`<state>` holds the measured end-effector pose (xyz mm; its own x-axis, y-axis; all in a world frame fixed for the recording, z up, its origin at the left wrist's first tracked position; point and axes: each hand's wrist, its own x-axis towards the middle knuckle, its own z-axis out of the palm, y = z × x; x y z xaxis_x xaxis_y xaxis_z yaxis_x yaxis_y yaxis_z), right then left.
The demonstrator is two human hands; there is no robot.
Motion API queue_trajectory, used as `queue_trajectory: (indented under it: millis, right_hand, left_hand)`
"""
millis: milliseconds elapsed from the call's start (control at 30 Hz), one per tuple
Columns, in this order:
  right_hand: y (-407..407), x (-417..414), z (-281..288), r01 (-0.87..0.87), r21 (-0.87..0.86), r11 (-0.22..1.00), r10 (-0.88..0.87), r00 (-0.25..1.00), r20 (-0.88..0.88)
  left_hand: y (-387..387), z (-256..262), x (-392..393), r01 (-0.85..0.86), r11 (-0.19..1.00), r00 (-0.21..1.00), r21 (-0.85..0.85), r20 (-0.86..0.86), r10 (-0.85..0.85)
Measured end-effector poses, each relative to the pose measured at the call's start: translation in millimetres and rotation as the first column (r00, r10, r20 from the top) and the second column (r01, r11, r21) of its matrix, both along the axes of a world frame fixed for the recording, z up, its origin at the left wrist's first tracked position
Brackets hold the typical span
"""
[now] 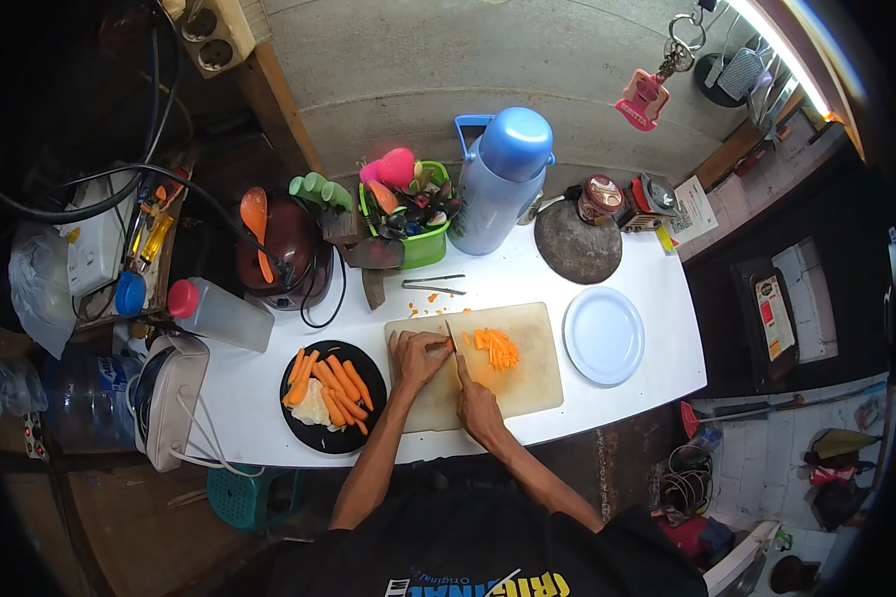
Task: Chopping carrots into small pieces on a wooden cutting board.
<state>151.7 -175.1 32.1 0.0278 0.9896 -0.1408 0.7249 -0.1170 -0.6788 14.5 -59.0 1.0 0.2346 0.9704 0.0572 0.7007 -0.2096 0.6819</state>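
Observation:
My right hand (481,410) grips a kitchen knife (452,336), its blade pointing away from me over a pale cutting board (523,399). Close to the blade's left side, my left hand (418,360) presses a piece of carrot (449,344) on the board; the fingers hide most of it. Right of the knife lies a small heap of cut carrot sticks (497,349). Peeled carrots (343,380) and a pale, cream-coloured food (312,405) rest on a black plate (317,440) left of the board.
Metal tongs (433,284) and orange scraps lie beyond the board. A light blue plate (605,336) sits to its right. Along the back stand a rice cooker (284,261), a green utensil basket (424,250), a tall blue flask (499,186) and a stone mortar (579,246). A plastic bottle (228,321) stands left.

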Motion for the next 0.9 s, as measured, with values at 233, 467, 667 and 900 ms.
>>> queue_trajectory:
  millis: [233, 467, 667, 900]
  right_hand:
    - [18.1, -0.9, -5.8, 0.028, 0.090, 0.996, -0.022, 0.998, -0.061]
    - [-8.2, 8.6, -9.0, -0.036, 0.010, 0.999, 0.036, 0.997, 0.068]
    - [-13.6, 21.3, -1.7, -0.051, -0.044, 0.998, 0.058, 0.982, 0.182]
    - [-1.4, 18.7, 7.4, 0.085, -0.093, 0.992, -0.067, 0.982, 0.179]
  left_hand:
    - [4.0, 0.2, 3.8, 0.000, 1.000, 1.000, 0.012, 0.006, 0.000]
    - [-0.3, -1.2, 4.5, -0.003, 1.000, 1.000, -0.015, 0.006, 0.004]
    - [-0.7, -1.1, 2.6, 0.002, 1.000, 1.000, -0.019, 0.017, -0.002]
    - [-0.5, -1.0, 3.3, 0.010, 0.999, 1.000, -0.033, 0.005, -0.010]
